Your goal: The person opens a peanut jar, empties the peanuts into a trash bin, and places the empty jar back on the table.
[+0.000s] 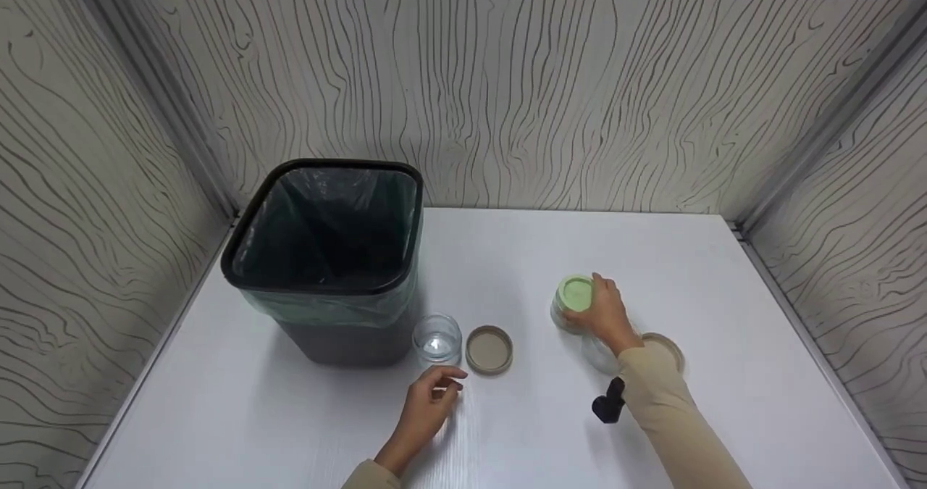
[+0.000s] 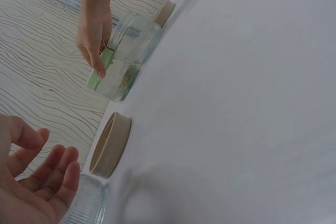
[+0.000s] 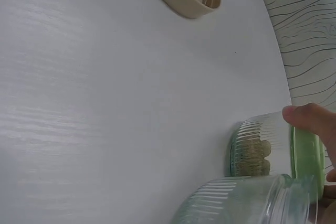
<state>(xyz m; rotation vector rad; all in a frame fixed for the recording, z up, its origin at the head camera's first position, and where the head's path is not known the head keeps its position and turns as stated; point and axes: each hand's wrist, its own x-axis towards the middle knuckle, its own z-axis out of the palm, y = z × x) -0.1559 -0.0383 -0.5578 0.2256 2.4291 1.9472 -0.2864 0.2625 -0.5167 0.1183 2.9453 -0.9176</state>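
My right hand (image 1: pixel 607 316) grips the green lid (image 1: pixel 576 293) of a ribbed glass jar, thumb on one side and fingers on the other. Several small brownish pieces (image 3: pixel 251 157) show inside this jar, which stands upright on the table. Right beside it is a lidless glass jar (image 3: pixel 226 203), partly hidden by my right forearm in the head view. My left hand (image 1: pixel 429 400) hovers with loosely curled fingers and holds nothing. Just beyond it stands another open glass jar (image 1: pixel 437 338), with a beige lid (image 1: pixel 489 350) lying at its right.
A dark bin (image 1: pixel 347 344) with a green liner stands on the left of the white table (image 1: pixel 521 431). A second beige lid (image 1: pixel 668 351) lies behind my right wrist. Patterned panels (image 1: pixel 463 90) wall the back and both sides.
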